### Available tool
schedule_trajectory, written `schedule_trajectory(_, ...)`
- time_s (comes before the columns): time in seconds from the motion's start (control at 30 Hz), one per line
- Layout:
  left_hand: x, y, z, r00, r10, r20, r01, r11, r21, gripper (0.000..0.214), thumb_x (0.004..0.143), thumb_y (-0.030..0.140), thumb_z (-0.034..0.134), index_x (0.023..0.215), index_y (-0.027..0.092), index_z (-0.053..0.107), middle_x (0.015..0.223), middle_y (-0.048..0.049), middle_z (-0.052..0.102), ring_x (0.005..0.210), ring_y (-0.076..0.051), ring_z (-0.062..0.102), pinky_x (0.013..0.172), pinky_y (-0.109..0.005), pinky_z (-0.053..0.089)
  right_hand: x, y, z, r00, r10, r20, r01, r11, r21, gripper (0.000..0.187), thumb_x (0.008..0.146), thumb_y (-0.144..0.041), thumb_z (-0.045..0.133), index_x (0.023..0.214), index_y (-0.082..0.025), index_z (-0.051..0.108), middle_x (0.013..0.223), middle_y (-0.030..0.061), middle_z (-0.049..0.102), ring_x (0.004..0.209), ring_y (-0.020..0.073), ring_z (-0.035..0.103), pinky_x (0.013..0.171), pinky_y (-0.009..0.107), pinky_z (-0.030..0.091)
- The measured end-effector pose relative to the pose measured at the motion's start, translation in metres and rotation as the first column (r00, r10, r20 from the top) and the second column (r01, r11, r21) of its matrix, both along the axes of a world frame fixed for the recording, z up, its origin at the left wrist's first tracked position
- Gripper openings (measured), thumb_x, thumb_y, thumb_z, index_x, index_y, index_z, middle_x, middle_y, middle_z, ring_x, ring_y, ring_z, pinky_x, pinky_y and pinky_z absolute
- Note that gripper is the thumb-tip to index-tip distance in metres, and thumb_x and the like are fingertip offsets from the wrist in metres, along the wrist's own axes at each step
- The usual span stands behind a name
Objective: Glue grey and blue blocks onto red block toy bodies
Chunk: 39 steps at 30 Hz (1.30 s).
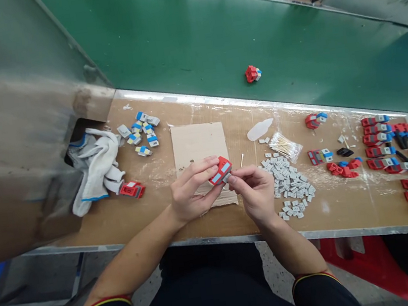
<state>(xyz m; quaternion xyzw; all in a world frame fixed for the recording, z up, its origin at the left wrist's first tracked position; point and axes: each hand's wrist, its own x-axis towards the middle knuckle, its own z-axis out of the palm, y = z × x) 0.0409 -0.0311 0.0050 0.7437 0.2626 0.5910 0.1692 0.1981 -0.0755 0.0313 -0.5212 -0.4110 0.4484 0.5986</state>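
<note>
Wooden bench (160, 216) beside a green belt (209, 34): gloves (94, 164), blue-grey caps (141, 131) and cardboard (197, 144) from left to centre. Over the cardboard's near edge, left hand (190, 191) grips a red part (221, 170) between thumb and fingers, and right hand (253, 189) pinches what looks like a grey chip (226, 176) against its lower end; a good fit likely needs a steady left grip and light, square pressure. Chip pile (289, 183), swabs (283, 145) and red-blue parts (407, 153) lie right.
</note>
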Motion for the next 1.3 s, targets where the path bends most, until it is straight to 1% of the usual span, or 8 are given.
schedule_trajectory(0.13,0.0,0.0,0.0,1.0,-0.015,0.006,0.015,1.0,0.0,0.048,0.09,0.022,0.084,0.134,0.023,0.065,0.126,-0.0117,0.081,0.117,-0.026,0.08,0.099,-0.042,0.072,-0.002,0.0,0.0,1.0,0.02,-0.005,-0.02,1.0,-0.019,0.026,0.078,-0.043,0.09,0.076,-0.023,0.073,0.064,-0.0013,0.073,0.053,0.0127,0.065,0.051,0.025,0.056)
schedule_trajectory(0.43,0.0,-0.003,0.0,1.0,-0.002,-0.028,0.002,1.0,0.001,0.051,0.093,0.022,0.082,0.14,0.022,0.064,0.13,-0.0117,0.08,0.121,-0.025,0.079,0.102,-0.039,0.07,-0.003,0.001,-0.001,0.996,0.031,-0.082,-0.034,0.999,-0.035,0.034,0.077,-0.044,0.091,0.075,-0.023,0.065,0.061,-0.0055,0.066,0.05,0.0092,0.058,0.049,0.022,0.05)
schedule_trajectory(0.57,-0.001,-0.004,-0.002,0.999,-0.027,-0.043,0.025,0.999,-0.041,0.056,0.093,0.021,0.081,0.145,0.025,0.061,0.133,-0.0106,0.079,0.121,-0.026,0.079,0.102,-0.039,0.071,-0.004,-0.002,-0.003,1.0,0.019,-0.01,-0.019,1.0,-0.01,0.031,0.081,-0.044,0.088,0.078,-0.023,0.066,0.066,-0.0044,0.067,0.054,0.0098,0.06,0.052,0.023,0.051)
schedule_trajectory(0.83,-0.006,-0.004,-0.004,0.997,-0.071,-0.026,0.068,0.994,-0.082,0.054,0.093,0.02,0.08,0.144,0.02,0.062,0.132,-0.0134,0.079,0.119,-0.026,0.079,0.103,-0.037,0.069,0.001,-0.002,-0.003,0.989,0.069,0.13,-0.092,0.979,0.181,0.021,0.092,-0.038,0.082,0.085,-0.023,0.069,0.071,-0.0042,0.069,0.056,0.0083,0.057,0.052,0.022,0.049)
schedule_trajectory(0.93,-0.007,-0.005,-0.003,0.996,-0.082,-0.019,0.079,0.991,-0.106,0.049,0.095,0.026,0.08,0.14,0.02,0.064,0.127,-0.0135,0.081,0.113,-0.025,0.082,0.1,-0.035,0.069,0.006,0.0,-0.004,0.979,0.059,0.193,-0.106,0.964,0.245,0.021,0.092,-0.041,0.082,0.1,-0.025,0.07,0.075,-0.006,0.063,0.056,0.0073,0.052,0.05,0.021,0.046)
schedule_trajectory(1.07,-0.007,-0.004,0.002,0.99,-0.136,0.027,0.138,0.982,-0.128,0.045,0.094,0.028,0.08,0.137,0.018,0.068,0.118,-0.013,0.084,0.103,-0.022,0.084,0.1,-0.031,0.068,0.012,0.004,-0.003,0.931,0.076,0.357,-0.202,0.922,0.329,0.035,0.098,-0.048,0.074,0.127,-0.03,0.068,0.104,0.0015,0.065,0.072,0.0097,0.06,0.055,0.023,0.053)
schedule_trajectory(1.17,-0.008,-0.005,0.005,0.987,-0.158,0.035,0.162,0.977,-0.138,0.045,0.093,0.028,0.082,0.135,0.018,0.069,0.115,-0.0124,0.085,0.1,-0.022,0.084,0.094,-0.028,0.069,0.015,0.003,0.003,0.88,0.095,0.465,-0.284,0.891,0.355,0.029,0.104,-0.046,0.064,0.127,-0.028,0.067,0.112,0.0059,0.068,0.083,0.0139,0.066,0.06,0.027,0.057)
schedule_trajectory(1.3,-0.009,-0.006,0.006,0.984,-0.171,0.046,0.176,0.971,-0.162,0.047,0.09,0.026,0.084,0.134,0.02,0.071,0.114,-0.0116,0.085,0.097,-0.022,0.085,0.089,-0.028,0.07,0.014,0.001,0.008,0.858,0.081,0.508,-0.295,0.886,0.358,0.026,0.106,-0.042,0.062,0.127,-0.027,0.064,0.11,0.0055,0.068,0.079,0.0135,0.063,0.059,0.027,0.055)
